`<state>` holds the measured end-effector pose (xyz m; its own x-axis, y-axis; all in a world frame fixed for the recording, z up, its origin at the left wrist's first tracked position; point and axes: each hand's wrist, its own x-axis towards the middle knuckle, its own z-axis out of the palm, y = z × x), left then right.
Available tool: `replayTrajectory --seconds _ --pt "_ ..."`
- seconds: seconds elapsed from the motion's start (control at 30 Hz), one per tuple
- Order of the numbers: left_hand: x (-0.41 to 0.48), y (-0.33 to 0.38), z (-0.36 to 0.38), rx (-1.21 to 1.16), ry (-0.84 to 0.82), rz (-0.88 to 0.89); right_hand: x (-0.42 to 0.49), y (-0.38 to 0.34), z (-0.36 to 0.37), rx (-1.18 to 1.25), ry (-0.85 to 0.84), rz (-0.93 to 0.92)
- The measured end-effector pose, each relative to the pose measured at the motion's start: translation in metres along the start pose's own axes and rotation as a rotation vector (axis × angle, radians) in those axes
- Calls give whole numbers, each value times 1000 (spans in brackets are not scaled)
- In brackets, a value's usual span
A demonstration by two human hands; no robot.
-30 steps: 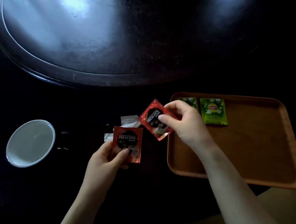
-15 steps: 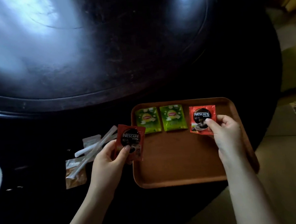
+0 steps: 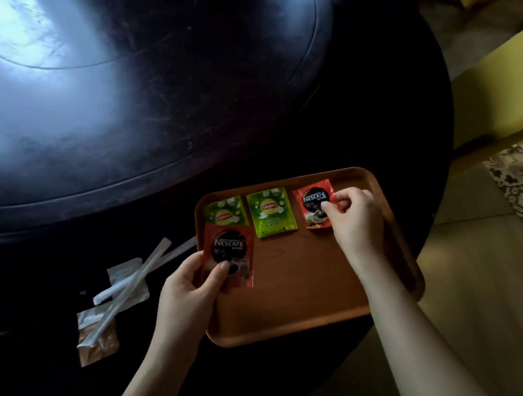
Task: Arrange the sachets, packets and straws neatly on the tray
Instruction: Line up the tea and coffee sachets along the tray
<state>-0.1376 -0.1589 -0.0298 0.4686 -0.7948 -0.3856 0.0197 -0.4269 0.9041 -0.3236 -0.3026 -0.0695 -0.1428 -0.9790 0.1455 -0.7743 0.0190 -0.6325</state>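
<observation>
While the right hand (image 3: 357,220) pinches the right edge of a red Nescafé sachet (image 3: 314,202) between thumb and fingertips, that sachet lies at the upper right of the wooden tray (image 3: 304,289), just right of centre frame. Lower and to the left, the left hand (image 3: 186,289) grips a second red Nescafé sachet (image 3: 229,254), thumb pressed on its front and fingers behind, holding it over the tray's left edge. Its top corner overlaps a green Lipton packet (image 3: 223,212) lying in the tray's upper left corner. Another green Lipton packet (image 3: 270,212) lies between that one and the right-hand sachet, forming a row along the far rim. At the lower left of the frame, wrapped white straws (image 3: 131,283) lie crossed on the dark table (image 3: 250,122), over pale sachets (image 3: 123,274) and a brownish sachet (image 3: 96,339).
</observation>
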Motion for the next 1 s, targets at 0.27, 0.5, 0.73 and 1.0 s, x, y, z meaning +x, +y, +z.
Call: replayTrajectory --seconds 0.27,0.5,0.73,1.0 --pt "6 4 20 52 -19 26 -1 -1 6 -56 13 -4" --pt "7 12 41 41 -36 50 -19 -18 -21 194 -82 -116" --pt "6 22 63 -244 -143 -81 -39 -28 -47 669 -516 163" --pt "2 24 96 -512 -169 -255 -54 -17 -58 766 -444 319"
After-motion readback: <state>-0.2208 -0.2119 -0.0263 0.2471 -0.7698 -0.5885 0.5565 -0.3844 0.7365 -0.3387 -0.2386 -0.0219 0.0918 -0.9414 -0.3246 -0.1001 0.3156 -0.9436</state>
